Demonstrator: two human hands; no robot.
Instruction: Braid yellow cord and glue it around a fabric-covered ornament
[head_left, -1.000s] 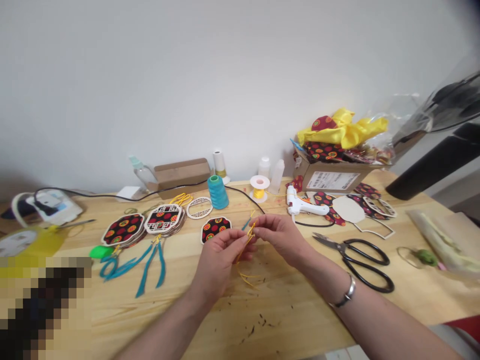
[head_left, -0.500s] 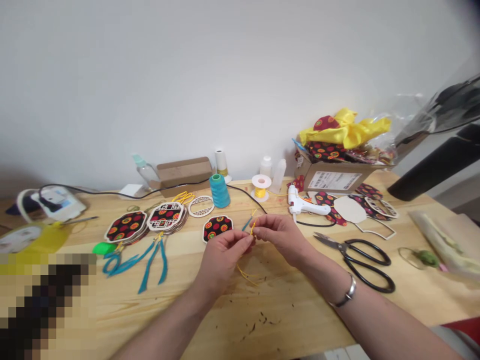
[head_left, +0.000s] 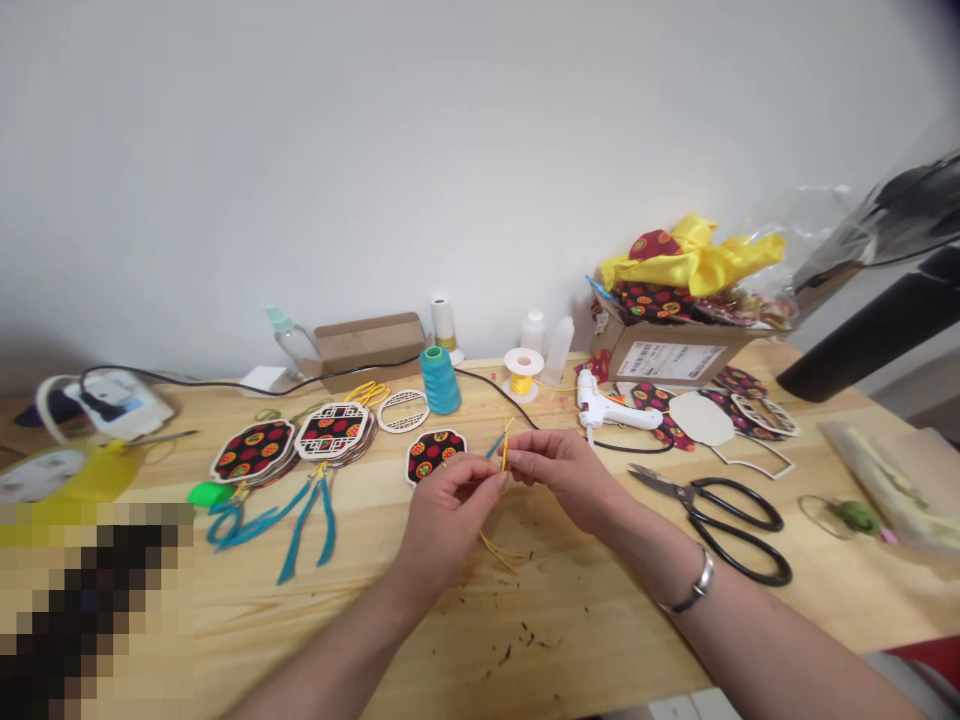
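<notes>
Below my fingers spreads the wooden table [head_left: 600, 640]. Well apart, to their right, lie the black-handled scissors [head_left: 685, 492]. My right hand [head_left: 566, 475] and left hand [head_left: 450, 505] come together, and just beyond the left fingers rests a patterned fabric panel [head_left: 433, 453]. Thinnest is the yellow cord [head_left: 505, 447], pinched between the fingertips of both hands, its strands trailing below them. I judge it very light, limp, perhaps slightly slippery; better to grip it with fingertips, not by trailing strands.

White label [head_left: 673, 363], on cardboard box [head_left: 738, 345], print too small to read
</notes>
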